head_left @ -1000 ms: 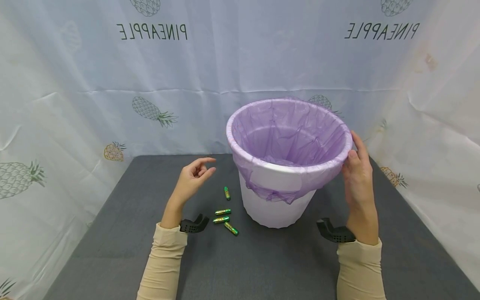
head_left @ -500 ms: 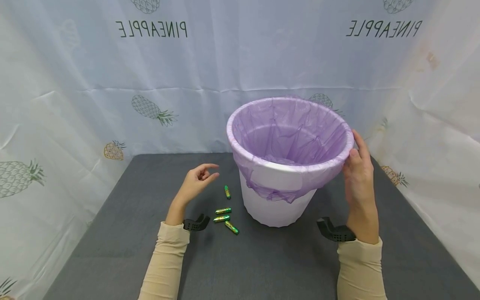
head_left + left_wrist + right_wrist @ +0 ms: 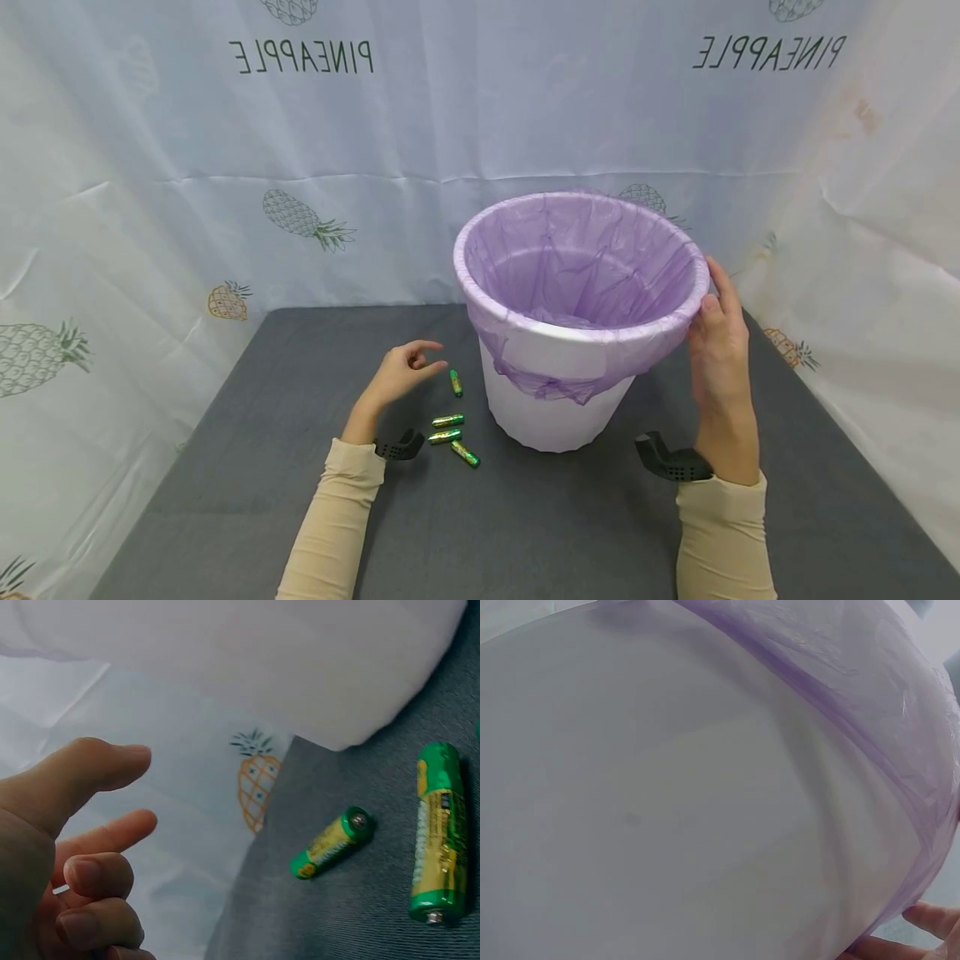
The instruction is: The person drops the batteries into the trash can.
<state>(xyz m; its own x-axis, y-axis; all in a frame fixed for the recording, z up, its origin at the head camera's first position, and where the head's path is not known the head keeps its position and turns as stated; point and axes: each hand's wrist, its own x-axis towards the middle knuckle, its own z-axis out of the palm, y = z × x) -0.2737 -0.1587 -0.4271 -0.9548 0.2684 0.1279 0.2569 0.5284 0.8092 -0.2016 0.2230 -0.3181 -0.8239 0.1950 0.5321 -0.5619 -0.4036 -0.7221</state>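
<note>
On my head feed I count four green-and-gold cylindrical batteries on the table's (image 3: 300,508) dark grey top, all left of the bin. The farthest battery (image 3: 456,383) lies just beside the left hand (image 3: 405,372); nearer me, an upper battery (image 3: 448,421) and a lower battery (image 3: 446,437) lie roughly parallel, with a slanted battery (image 3: 465,454) just beside them.

I read the left hand as relaxed and holding nothing: thumb and index finger are extended with a gap between them, the other fingers loosely curled. My left wrist feed shows it clear of the batteries.

The white waste bin (image 3: 551,425) stands on the table, its purple plastic liner (image 3: 570,292) folded over the rim. The right hand (image 3: 720,350) touches the rim's right side with thumb and extended index finger; I can't make out all its other fingers.

Both wrists carry black mounts (image 3: 672,460), with beige sleeves (image 3: 330,517) below. Behind everything hangs a pale curtain (image 3: 420,125) printed with pineapples and mirrored "PINEAPPLE" lettering.
</note>
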